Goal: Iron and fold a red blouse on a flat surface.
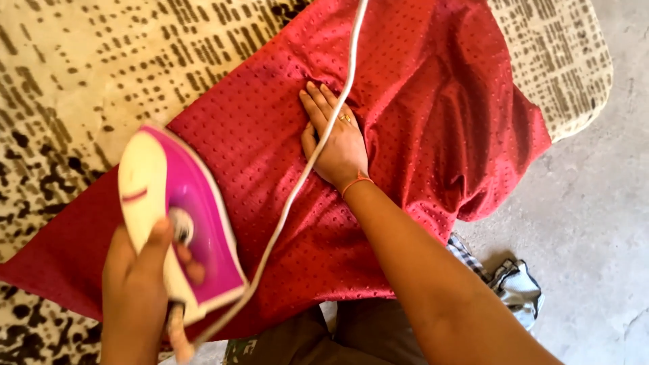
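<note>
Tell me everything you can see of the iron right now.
The iron has a magenta, plastic-looking body with a cream handle and rear, plus a small round dial. It is tilted, nose toward the top left, over the red dotted cloth; whether its soleplate touches the cloth cannot be told. The left hand grips its handle. Its white cord runs from the rear up across the right hand, which lies flat on the cloth.

Single head view, facing steeply down, close over ironing surface (81, 61).

The right hand (336, 140) lies flat, palm down, fingers stretched, arm extended. The left hand (138, 284) is closed in a grip, thumb raised.
</note>
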